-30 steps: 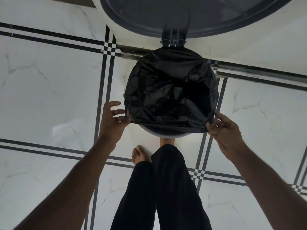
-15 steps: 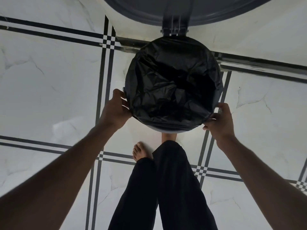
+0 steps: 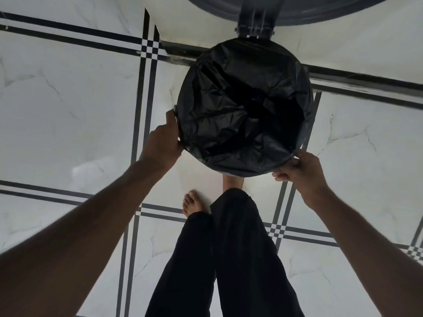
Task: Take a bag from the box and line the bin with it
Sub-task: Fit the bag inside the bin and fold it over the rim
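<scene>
A black bag (image 3: 242, 110) sits inside the round bin (image 3: 307, 131) on the tiled floor (image 3: 68, 110), its edge folded out over the rim, with the raised lid (image 3: 286, 10) at the top of the view. The left hand (image 3: 163, 139) is closed on the bag's edge at the bin's left side, fingers curled around it. The right hand (image 3: 302, 171) pinches the bag's edge at the near right of the rim, and the 2 hands lie on opposite sides of the bin.

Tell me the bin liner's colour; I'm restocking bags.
Black, glossy and crinkled: the bin liner shows best in the head view.
</scene>
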The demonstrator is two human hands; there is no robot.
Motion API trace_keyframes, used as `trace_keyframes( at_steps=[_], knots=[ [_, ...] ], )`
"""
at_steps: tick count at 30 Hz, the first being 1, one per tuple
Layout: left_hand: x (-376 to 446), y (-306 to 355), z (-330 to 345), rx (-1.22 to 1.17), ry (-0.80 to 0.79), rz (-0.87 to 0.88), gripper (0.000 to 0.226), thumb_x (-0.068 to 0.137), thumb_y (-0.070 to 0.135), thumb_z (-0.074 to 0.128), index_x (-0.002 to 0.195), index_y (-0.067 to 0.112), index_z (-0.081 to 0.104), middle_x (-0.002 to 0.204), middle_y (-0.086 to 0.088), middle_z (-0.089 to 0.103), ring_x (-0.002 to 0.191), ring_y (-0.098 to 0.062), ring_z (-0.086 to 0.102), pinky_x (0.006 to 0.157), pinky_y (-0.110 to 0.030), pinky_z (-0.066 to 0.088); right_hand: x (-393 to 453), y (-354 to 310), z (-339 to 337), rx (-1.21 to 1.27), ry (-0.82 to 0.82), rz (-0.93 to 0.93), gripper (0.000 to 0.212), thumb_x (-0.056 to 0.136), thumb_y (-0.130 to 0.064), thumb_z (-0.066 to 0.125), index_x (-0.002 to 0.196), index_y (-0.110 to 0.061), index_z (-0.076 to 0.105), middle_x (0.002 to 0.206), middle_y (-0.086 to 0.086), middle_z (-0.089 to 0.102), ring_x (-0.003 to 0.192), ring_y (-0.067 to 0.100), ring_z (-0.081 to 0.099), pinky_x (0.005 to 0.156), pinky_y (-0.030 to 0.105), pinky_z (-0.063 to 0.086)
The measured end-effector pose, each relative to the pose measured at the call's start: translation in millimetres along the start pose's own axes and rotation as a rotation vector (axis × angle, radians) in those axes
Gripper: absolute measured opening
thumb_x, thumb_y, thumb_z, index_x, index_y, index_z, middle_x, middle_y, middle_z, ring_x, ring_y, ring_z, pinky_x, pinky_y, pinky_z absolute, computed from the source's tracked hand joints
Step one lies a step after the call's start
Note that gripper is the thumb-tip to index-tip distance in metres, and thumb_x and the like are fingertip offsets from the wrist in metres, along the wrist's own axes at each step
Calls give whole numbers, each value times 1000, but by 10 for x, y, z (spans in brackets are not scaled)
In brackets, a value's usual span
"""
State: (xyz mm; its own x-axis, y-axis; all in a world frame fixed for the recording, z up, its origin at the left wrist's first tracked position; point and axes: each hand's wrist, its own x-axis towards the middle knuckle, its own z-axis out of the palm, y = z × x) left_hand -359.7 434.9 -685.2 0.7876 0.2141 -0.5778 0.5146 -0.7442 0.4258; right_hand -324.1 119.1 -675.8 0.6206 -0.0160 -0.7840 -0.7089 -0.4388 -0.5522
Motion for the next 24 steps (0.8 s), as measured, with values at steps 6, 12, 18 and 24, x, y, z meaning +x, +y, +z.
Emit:
trace_keyframes(
  at_steps=[6, 12, 18, 24],
  knots=[
    [7, -57, 39, 79, 52, 91, 62, 89, 12, 66, 139, 7, 30, 95, -15, 74, 82, -36, 70, 64, -35, 48, 82, 95, 80, -387, 177, -117, 12, 84, 2, 55, 94, -4, 60, 63, 2, 71, 49, 10, 67, 55, 27, 59],
    [-11, -25, 8, -100, 72, -37, 60, 85, 12, 68, 136, 21, 39, 94, -1, 73, 75, -24, 67, 66, -34, 51, 209, 143, 120, 65, 271, -8, 24, 84, 11, 58, 104, -2, 63, 82, 8, 73, 71, 22, 74, 65, 35, 62],
    [-215, 8, -179, -221, 114, -413, 47, 79, 29, 76, 120, 24, 53, 102, 6, 69, 94, -17, 63, 75, -30, 45, -29, -150, -97, 573, 146, 121, 30, 88, -7, 46, 117, -10, 55, 94, 11, 70, 83, 29, 71, 74, 37, 60],
    [-561, 821, -249, -229, 296, 186, 23, 90, 10, 54, 108, 19, 63, 101, 6, 66, 83, -7, 64, 74, -19, 50, -215, -315, -276, 233, -14, -96, 86, 95, -27, 67, 154, -46, 8, 131, 4, 65, 103, 23, 72, 81, 45, 61]
  ],
)
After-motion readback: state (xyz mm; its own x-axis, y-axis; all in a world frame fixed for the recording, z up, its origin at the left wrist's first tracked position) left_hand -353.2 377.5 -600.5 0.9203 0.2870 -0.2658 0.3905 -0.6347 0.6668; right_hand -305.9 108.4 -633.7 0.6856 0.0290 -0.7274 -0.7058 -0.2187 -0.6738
